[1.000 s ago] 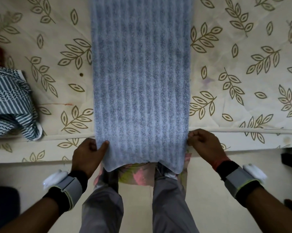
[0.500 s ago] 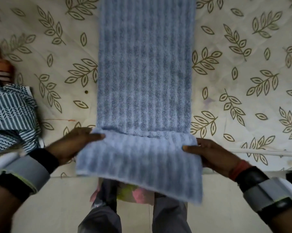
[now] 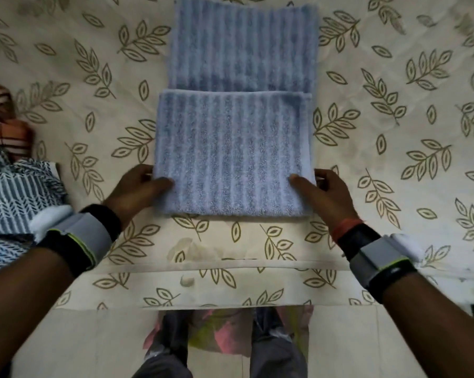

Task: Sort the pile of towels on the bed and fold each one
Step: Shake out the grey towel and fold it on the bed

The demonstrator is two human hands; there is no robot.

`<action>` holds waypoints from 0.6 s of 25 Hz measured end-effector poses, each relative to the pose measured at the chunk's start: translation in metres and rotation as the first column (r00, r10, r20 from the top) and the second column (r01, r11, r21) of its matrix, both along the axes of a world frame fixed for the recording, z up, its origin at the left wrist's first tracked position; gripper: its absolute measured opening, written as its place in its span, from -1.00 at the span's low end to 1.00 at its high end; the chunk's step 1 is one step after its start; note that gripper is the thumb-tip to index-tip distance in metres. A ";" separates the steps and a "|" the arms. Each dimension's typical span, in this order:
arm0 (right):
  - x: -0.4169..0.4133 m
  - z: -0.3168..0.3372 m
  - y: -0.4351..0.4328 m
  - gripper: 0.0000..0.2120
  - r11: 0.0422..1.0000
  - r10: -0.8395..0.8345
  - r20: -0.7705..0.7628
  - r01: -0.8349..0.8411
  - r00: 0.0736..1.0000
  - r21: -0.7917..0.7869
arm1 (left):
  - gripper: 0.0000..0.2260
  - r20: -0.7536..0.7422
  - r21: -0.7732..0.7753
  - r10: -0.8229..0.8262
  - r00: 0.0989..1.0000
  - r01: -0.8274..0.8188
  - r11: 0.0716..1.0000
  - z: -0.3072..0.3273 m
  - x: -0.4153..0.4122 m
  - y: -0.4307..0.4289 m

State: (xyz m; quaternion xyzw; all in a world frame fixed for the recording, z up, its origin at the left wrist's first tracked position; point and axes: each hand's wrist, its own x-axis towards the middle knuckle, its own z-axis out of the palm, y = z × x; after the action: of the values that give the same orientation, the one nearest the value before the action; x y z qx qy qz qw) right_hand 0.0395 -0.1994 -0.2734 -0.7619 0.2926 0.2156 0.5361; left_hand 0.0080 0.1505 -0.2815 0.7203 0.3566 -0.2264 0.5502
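Note:
A blue ribbed towel (image 3: pixel 234 148) lies lengthwise on the bed, its near part folded over onto itself so a doubled flap covers the lower half. My left hand (image 3: pixel 136 189) pinches the flap's near left corner, thumb on top. My right hand (image 3: pixel 322 193) pinches the near right corner the same way. The fold line runs along the near edge between both hands. The single layer beyond the flap stretches up to the far edge of the view.
The leaf-print bedsheet (image 3: pixel 394 159) covers the bed. At the left lie a blue-and-white patterned cloth (image 3: pixel 14 192) and an orange striped cloth (image 3: pixel 4 132). The bed's near edge (image 3: pixel 230 268) runs below my hands; my legs stand on the floor beneath.
Both hands have lifted the towel's near end off the bed's edge and carried it forward, laying it over the middle of the towel. The overhang is gone.

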 end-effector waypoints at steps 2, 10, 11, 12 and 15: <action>-0.011 -0.008 0.002 -0.60 1.000 -0.001 0.044 0.001 0.999 -0.008 | -0.66 0.078 -0.001 -0.034 0.996 0.034 0.999 -0.005 -0.017 -0.007; -0.027 -0.015 -0.007 -0.80 0.990 0.134 0.028 -0.132 0.991 -0.051 | -0.67 0.120 -0.002 -0.124 0.985 0.125 0.992 -0.004 -0.033 -0.013; -0.032 -0.013 -0.010 -0.79 0.989 0.137 0.001 -0.137 0.991 -0.050 | -0.66 0.094 -0.019 -0.159 0.983 0.162 0.987 -0.001 -0.039 -0.012; -0.040 -0.012 -0.014 -0.76 0.987 0.149 -0.032 -0.150 0.988 -0.061 | -0.64 0.060 -0.047 -0.198 0.978 0.201 0.978 0.001 -0.047 -0.012; -0.076 -0.012 -0.023 -0.81 0.981 0.176 -0.135 -0.185 0.975 -0.057 | -0.58 -0.070 -0.144 -0.322 0.944 0.310 0.940 0.004 -0.082 -0.007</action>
State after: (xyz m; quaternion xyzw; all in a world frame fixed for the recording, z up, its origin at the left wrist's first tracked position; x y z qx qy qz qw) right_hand -0.0367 -0.2226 -0.2853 -0.7879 0.2634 0.3020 0.4675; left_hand -0.0738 0.1431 -0.2779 0.7194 0.2457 -0.3677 0.5356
